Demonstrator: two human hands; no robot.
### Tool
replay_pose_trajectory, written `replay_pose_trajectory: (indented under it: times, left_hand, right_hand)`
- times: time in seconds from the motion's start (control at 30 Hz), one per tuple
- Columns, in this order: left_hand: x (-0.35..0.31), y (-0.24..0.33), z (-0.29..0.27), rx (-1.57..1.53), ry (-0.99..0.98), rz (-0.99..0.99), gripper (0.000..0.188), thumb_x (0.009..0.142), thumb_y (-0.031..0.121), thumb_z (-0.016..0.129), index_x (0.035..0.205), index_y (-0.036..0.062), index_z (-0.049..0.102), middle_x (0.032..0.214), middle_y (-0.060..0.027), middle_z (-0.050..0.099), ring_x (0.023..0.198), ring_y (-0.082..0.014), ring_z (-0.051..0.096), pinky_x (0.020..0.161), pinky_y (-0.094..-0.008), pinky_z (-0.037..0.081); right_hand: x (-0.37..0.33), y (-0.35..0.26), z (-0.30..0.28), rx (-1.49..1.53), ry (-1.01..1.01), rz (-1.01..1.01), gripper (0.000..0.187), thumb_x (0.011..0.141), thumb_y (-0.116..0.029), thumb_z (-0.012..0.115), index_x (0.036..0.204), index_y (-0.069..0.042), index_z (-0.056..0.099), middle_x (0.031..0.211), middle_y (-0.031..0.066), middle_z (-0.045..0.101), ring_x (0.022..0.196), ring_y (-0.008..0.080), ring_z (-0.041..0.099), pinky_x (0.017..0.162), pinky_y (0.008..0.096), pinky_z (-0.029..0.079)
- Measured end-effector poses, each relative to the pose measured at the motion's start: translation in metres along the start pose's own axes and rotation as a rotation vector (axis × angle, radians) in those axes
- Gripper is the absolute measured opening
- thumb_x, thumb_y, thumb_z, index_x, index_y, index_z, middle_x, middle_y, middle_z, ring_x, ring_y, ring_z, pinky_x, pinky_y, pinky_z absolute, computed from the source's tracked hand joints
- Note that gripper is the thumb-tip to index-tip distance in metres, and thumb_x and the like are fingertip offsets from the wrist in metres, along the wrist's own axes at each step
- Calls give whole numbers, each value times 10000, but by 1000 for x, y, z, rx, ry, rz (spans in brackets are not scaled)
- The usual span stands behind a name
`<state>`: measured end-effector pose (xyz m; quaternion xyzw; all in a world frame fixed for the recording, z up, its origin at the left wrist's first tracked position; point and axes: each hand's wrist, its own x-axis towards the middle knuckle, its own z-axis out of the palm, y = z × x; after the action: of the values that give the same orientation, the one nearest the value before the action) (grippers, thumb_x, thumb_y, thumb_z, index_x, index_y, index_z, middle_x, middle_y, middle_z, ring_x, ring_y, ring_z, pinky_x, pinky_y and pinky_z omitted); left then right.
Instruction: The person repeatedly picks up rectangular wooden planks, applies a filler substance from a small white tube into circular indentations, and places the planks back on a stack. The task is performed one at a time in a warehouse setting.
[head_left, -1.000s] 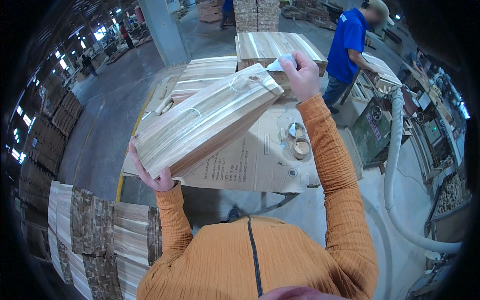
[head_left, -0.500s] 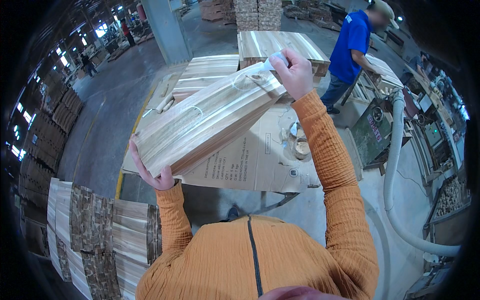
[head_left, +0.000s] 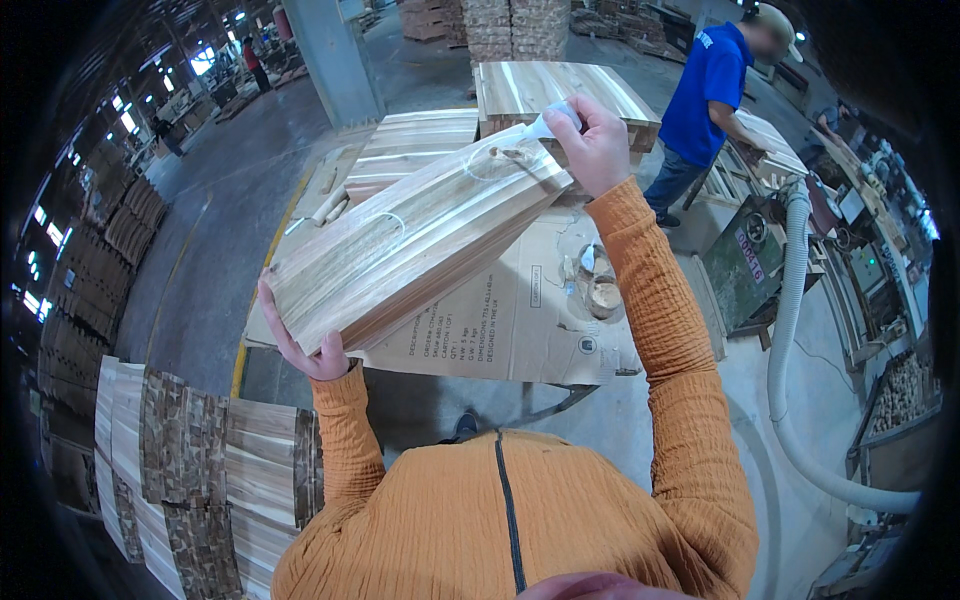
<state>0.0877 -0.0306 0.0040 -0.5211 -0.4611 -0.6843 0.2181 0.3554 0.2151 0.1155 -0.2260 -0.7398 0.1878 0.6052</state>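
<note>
In front of me a long wooden panel (head_left: 400, 230) lies slanted, its striped top facing up; its thick side may be several boards stacked, I cannot tell. Pale outlines mark the top, one of them round a dark knot (head_left: 512, 153) near the far right end. My left hand (head_left: 310, 345) is closed round the near left corner, thumb on the front edge and fingers along the end. My right hand (head_left: 597, 145) grips a small white squeeze bottle (head_left: 550, 122) above the far end. Its narrow tip points down left, close to the panel's far edge beside the knot.
Under the panel is a cardboard sheet (head_left: 510, 350) on a table, with small round containers (head_left: 603, 297) at right. More wooden panels (head_left: 570, 90) are stacked behind, others (head_left: 180, 470) at lower left. A blue-shirted co-worker (head_left: 705, 100) stands far right, near a grey hose (head_left: 790, 330).
My right hand has shifted very slightly right, and the bottle lies a little flatter with more of its tip showing. My left hand and the panel stay in place.
</note>
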Motion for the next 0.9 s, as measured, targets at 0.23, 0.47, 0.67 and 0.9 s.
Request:
replay_pose_trajectory:
  times: [0.23,0.47,0.67,0.9]
  left_hand:
    - [0,0,1,-19,12,-2,900,771,467,587,1402,-88,261,1434,-252,319,1326,-355,337,1084,-432,271]
    - [0,1,2,-36,7,-12,900,762,448,587,1405,-87,255,1435,-251,317,1331,-354,331,1088,-431,264]
    - [0,1,0,-9,0,-9,902,751,441,584,1407,-83,253,1436,-247,318,1332,-353,328,1091,-431,263]
    - [-2,6,-1,53,8,3,922,789,558,554,1397,-80,283,1420,-228,351,1267,-317,417,1039,-401,344]
  right_hand:
    - [0,-1,-1,-4,-3,17,242,818,-232,637,773,4,609,580,48,537,534,101,480,512,272,416]
    - [1,-2,-2,-33,-1,-25,254,819,-241,634,776,7,604,580,62,534,537,109,487,514,278,416]
    - [1,-7,0,-48,-6,-24,252,819,-239,630,774,8,605,578,66,525,533,113,478,510,281,407]
    - [-1,-4,-1,-33,3,-13,245,817,-232,627,765,6,601,574,56,509,530,114,464,509,279,399]
